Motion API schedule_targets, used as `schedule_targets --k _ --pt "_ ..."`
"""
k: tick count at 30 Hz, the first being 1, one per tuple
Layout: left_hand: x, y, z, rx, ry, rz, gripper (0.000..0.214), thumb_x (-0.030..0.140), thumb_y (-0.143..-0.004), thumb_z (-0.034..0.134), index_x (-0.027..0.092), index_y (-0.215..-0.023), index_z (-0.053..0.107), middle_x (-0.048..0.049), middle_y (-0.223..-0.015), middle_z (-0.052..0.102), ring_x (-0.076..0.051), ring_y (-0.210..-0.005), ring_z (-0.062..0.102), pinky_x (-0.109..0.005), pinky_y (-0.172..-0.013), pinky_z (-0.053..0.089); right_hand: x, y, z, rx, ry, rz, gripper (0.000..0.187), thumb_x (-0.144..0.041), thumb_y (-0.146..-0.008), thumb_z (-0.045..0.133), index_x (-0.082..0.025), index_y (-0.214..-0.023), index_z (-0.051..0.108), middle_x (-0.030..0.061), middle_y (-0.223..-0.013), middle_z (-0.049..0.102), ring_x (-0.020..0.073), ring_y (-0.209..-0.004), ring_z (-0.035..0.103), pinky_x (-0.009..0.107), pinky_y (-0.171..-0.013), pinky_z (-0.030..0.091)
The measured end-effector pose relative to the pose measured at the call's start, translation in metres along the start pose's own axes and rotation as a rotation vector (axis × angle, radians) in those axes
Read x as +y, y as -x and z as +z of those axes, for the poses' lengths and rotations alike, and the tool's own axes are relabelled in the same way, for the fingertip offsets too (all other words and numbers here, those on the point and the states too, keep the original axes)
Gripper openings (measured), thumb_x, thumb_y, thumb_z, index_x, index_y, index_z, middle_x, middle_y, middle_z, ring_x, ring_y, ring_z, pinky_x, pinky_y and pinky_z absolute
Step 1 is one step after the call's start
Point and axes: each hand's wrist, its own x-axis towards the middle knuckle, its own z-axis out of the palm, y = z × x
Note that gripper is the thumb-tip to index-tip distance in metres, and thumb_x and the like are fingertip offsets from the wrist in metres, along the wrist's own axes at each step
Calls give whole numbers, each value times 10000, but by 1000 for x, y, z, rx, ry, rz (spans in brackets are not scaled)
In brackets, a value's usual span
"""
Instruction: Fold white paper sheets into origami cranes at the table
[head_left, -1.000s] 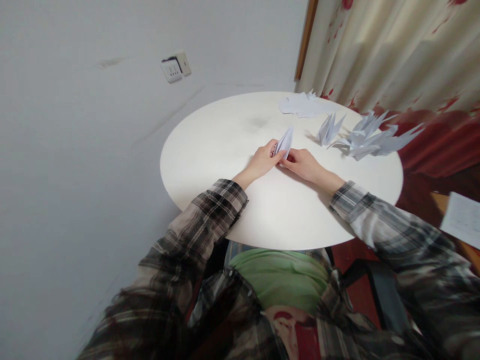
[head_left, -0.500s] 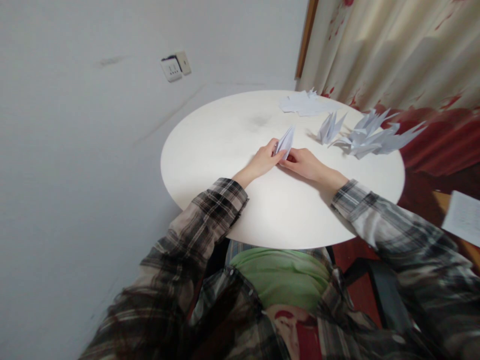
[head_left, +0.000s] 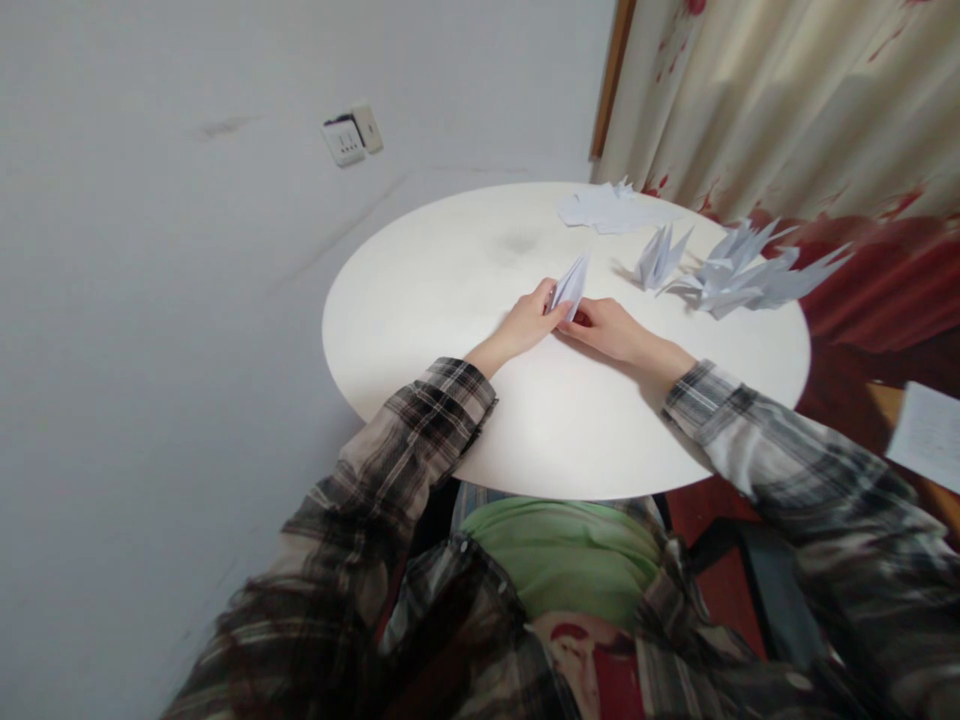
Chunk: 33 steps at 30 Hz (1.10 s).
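Note:
On a round white table [head_left: 450,300] both my hands meet at the middle. My left hand [head_left: 525,320] and my right hand [head_left: 609,328] pinch the lower end of a folded white paper piece [head_left: 570,282], whose pointed tip sticks up and away from me. The fingers of both hands are closed on it. My sleeves are plaid.
Several folded paper figures [head_left: 739,272] lie at the table's right edge, one more folded paper figure [head_left: 660,256] stands nearer my hands. Flat paper sheets [head_left: 607,208] lie at the far edge. A wall socket [head_left: 351,132] sits on the grey wall, a curtain [head_left: 787,100] hangs at right.

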Motion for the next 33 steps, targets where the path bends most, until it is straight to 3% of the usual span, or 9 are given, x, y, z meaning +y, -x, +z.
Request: schedule_targets --k 33 --pt "-1 0 0 -5 -128 27 228 385 -879 445 202 -999 505 -16 -748 582 -137 -672 509 -267 -650 391 -1 0 0 -9 24 21 280 -394 -863 504 -148 -875 635 50 -729 625 144 -627 508 278 -624 332"
